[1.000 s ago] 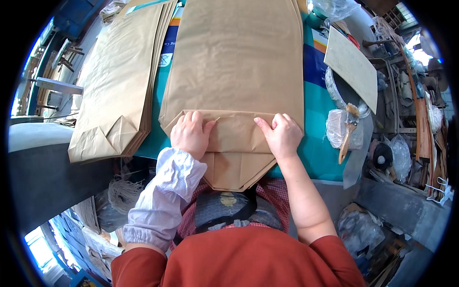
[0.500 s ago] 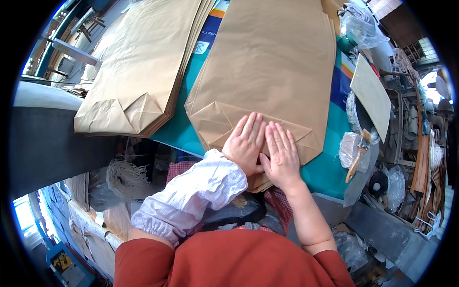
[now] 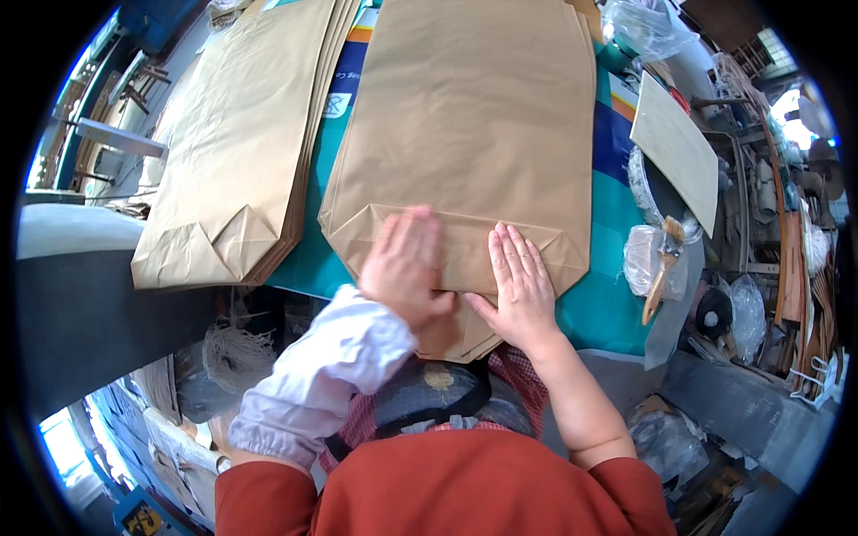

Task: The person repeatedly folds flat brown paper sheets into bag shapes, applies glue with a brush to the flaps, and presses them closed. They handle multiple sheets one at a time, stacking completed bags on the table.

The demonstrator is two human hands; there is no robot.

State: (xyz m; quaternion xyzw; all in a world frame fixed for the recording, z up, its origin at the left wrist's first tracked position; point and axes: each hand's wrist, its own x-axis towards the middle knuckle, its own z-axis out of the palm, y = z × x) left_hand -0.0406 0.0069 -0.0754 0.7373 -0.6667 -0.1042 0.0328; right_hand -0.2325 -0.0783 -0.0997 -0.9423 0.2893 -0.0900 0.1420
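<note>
A stack of large brown paper bags (image 3: 474,116) lies in front of me, the top one with its bottom folded over into a flat band with angled corners. My right hand (image 3: 520,290) rests flat on the right part of that fold, fingers stretched out and pointing away from me. Over the left part of the fold is my left hand (image 3: 407,268), smeared by motion, its fingers extended and holding nothing. A second stack of brown paper bags (image 3: 237,134) lies to the left, its near end folded in the same way.
Both stacks lie on a teal and blue printed sheet (image 3: 617,295). To the right are a paintbrush (image 3: 660,272), a pale flat board (image 3: 677,152) and clear plastic wrap (image 3: 648,27). A dark block-like surface (image 3: 116,326) stands at the left, near a bundle of string (image 3: 237,353).
My hands were side by side on the fold; my left hand has slid left, away from the right one. My right hand stays flat on the fold. The view has shifted slightly.
</note>
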